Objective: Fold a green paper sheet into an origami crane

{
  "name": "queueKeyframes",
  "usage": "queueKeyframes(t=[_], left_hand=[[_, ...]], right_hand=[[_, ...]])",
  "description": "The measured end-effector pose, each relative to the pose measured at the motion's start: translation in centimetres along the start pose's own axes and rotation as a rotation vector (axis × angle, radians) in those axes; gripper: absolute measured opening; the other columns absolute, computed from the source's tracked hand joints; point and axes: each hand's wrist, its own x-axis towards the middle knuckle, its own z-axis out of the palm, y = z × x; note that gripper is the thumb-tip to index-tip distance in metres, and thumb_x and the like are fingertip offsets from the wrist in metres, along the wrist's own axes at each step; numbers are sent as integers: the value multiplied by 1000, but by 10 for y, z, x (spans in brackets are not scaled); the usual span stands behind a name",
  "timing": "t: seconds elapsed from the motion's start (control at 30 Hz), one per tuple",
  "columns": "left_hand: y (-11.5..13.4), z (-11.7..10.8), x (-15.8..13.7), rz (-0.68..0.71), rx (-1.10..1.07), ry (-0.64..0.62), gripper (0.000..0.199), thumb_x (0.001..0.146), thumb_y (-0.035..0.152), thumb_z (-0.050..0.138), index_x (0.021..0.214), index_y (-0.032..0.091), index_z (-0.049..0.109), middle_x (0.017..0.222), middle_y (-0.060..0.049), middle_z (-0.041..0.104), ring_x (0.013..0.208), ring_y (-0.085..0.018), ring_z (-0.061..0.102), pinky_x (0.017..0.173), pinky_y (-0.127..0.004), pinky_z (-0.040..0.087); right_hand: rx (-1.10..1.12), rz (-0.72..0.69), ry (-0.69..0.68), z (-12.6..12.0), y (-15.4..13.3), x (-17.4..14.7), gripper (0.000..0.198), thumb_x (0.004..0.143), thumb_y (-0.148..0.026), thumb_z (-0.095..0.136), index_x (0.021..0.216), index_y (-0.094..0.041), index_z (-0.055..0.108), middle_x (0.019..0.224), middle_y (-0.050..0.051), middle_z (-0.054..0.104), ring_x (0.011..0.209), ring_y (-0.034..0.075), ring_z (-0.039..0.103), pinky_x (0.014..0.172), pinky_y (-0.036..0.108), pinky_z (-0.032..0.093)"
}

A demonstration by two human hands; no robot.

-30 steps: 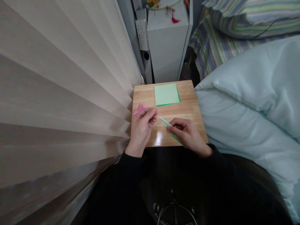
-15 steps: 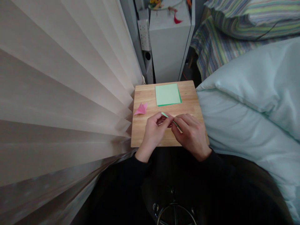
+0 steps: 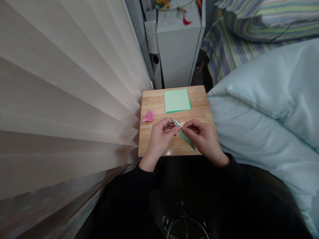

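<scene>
A narrow folded green paper is pinched between my two hands above the small wooden table. My left hand grips it near its upper end, thumb on top. My right hand pinches it from the other side, near the middle, with the thumb close to the left one. The paper slants from upper left to lower right, its pointed lower end sticking out below my right fingers. Beyond my hands lies a stack of square green paper. A pink folded paper piece rests at the table's left edge.
Pleated curtains hang close along the table's left side. A bed with a pale blue quilt borders the right. Behind the table stands a white cabinet, with a power strip beside it.
The green paper has been turned so its broader side and pointed lower end show. My right hand has rolled outward, with its thumb and fingers now pinching nearer the middle.
</scene>
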Motion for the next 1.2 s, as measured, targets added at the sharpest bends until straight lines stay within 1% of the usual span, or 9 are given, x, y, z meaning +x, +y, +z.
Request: queueKeyframes(t=[0.2,0.33,0.47,0.57,0.67,0.8,1.0,1.2], left_hand=[[-2,2,-1,-38,-88,62,20,71,31,90,78,17,76,71,1,68,59,-8,56,57,-21,47],[-3,2,0,-45,-132,83,21,68,30,92,71,17,75,64,4,63,56,-6,53,54,-18,43],[0,3,-1,-57,-144,101,23,65,32,94,70,17,77,66,2,67,59,-7,57,58,-19,47],[2,5,-3,-78,-170,106,24,63,32,95,68,17,77,67,1,69,59,-7,58,60,-20,50],[3,7,-4,-95,-202,107,24,63,31,95,68,17,77,67,1,69,59,-7,60,63,-21,53],[3,8,-5,-105,-228,113,24,63,30,95,70,17,77,69,1,70,61,-8,62,66,-23,56],[3,7,-4,-109,-275,138,21,65,25,92,75,17,77,73,2,70,63,-7,64,65,-20,55],[4,7,-5,-102,-280,136,17,67,23,89,74,16,75,72,2,69,63,-7,63,66,-20,55]], right_hand=[[65,-6,-21,2,-3,-1,17,84,-32,77,79,-19,68,76,1,68,70,14,61,61,27,47],[67,0,-24,3,-7,-3,18,84,-32,77,78,-18,68,75,0,67,67,12,59,59,25,46],[48,-11,-29,4,-9,-5,19,88,-36,75,84,-18,70,78,1,67,69,12,60,60,26,46],[-7,-48,-17,5,-8,-5,20,90,-38,75,88,-18,71,85,2,70,78,15,64,66,28,49],[-27,-64,-38,6,-5,-5,20,91,-39,74,91,-18,72,90,3,72,84,17,67,72,31,50],[19,-63,-34,7,-5,-5,19,91,-37,75,87,-19,72,84,2,72,80,16,67,71,30,50],[9,-54,9,8,-9,-7,20,90,-37,76,84,-18,73,78,2,70,72,14,63,63,28,49],[0,-67,4,8,-7,-7,19,91,-36,75,84,-19,73,79,2,72,73,14,65,65,27,51]])
